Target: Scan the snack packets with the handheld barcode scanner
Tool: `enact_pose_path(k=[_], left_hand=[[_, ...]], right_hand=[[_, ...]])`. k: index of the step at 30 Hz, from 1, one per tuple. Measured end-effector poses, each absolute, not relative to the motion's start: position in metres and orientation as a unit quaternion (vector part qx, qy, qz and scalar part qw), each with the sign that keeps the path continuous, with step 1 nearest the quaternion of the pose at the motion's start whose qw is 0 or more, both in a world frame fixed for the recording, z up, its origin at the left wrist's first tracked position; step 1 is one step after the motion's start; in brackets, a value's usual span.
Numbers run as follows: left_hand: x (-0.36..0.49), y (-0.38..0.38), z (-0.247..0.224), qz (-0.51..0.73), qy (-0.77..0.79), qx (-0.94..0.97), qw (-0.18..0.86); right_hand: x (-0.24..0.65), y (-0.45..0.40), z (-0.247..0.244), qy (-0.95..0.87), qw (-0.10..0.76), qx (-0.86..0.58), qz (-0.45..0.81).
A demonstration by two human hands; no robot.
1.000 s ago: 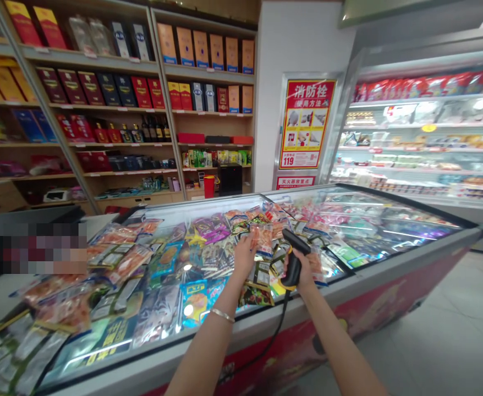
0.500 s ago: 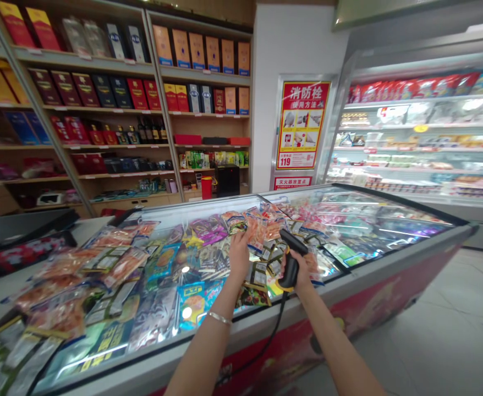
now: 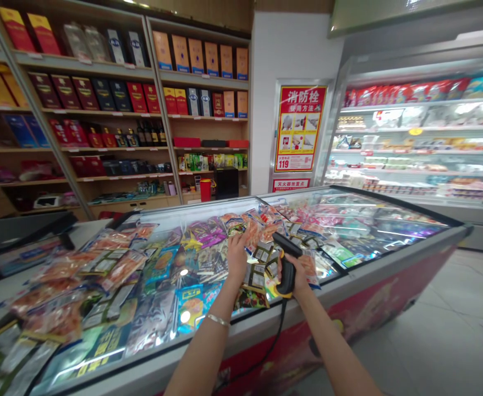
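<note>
My right hand (image 3: 300, 279) is wrapped around a black and yellow barcode scanner (image 3: 287, 270), its head tilted up and to the left over the packets. A cable hangs from the scanner's handle. My left hand (image 3: 237, 257) reaches forward with fingers stretched out, resting at the near edge of an orange-toned food packet (image 3: 253, 232). Whether its fingertips pinch the packet is not clear. Between the hands lie packets with white label backs (image 3: 257, 275). Below them is a dark packet with red and green print (image 3: 251, 298).
The chest freezer (image 3: 373, 278) has a glass top with packets lying on it and more visible beneath. A heap of food packets (image 3: 66, 300) covers its left end. Behind stand shelves of boxed bottles (image 3: 117, 96); a lit display fridge (image 3: 423, 132) is at right.
The view has shifted slightly. The scanner and my right hand have moved a little left, closer to my left hand, which stays on the packets.
</note>
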State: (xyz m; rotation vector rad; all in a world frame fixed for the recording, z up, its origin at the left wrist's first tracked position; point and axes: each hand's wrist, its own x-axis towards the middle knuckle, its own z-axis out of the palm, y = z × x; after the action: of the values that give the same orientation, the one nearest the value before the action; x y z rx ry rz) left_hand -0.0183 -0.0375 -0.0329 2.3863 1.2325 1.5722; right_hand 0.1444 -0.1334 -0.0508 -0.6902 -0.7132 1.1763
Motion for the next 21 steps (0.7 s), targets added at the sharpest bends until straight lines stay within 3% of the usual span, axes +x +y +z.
enact_pose_path(k=[21], left_hand=[[-0.0222,-0.0409,-0.0275,0.529,0.412,0.741,0.027]], right_hand=[[0.1402,-0.1333,-0.0435,-0.316,0.72,-0.335,0.519]])
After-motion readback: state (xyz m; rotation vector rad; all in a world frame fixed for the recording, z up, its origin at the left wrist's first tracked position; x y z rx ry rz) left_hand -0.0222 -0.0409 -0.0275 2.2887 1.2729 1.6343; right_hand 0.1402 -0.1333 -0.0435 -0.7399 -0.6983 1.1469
